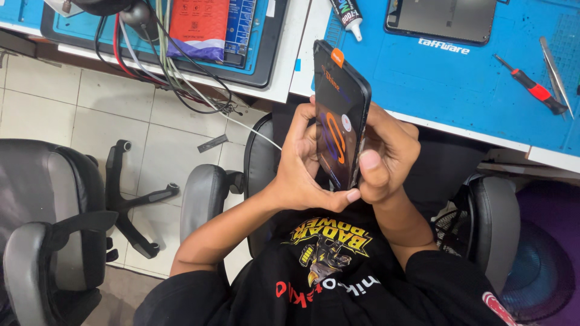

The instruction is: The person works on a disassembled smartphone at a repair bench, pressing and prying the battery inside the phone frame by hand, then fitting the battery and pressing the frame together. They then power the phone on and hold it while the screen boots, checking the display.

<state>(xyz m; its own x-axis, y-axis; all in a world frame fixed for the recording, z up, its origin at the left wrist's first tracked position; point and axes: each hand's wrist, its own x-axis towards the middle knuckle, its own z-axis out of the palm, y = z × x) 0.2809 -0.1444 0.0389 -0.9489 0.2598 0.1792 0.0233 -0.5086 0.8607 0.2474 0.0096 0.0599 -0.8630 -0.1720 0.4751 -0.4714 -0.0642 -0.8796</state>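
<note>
Phone gripped in both hands, held up on edge just below the blue work mat.

Head cam view: the dark phone stands nearly upright, a small orange tab at its top corner and an orange swirl on the glossy face. Left hand is wrapped round the phone's left side, fingers curled over the screen, thumb tip at the bottom edge. Right hand clamps the phone's right edge, thumb pressed flat against the side. Phone sits over the lap and black printed shirt, between the chair's armrests. Up and right of the phone, on the mat: a dark tablet, red-handled screwdriver, tweezers, glue tube. Left of the phone, tangled cables hang off the bench.
</note>
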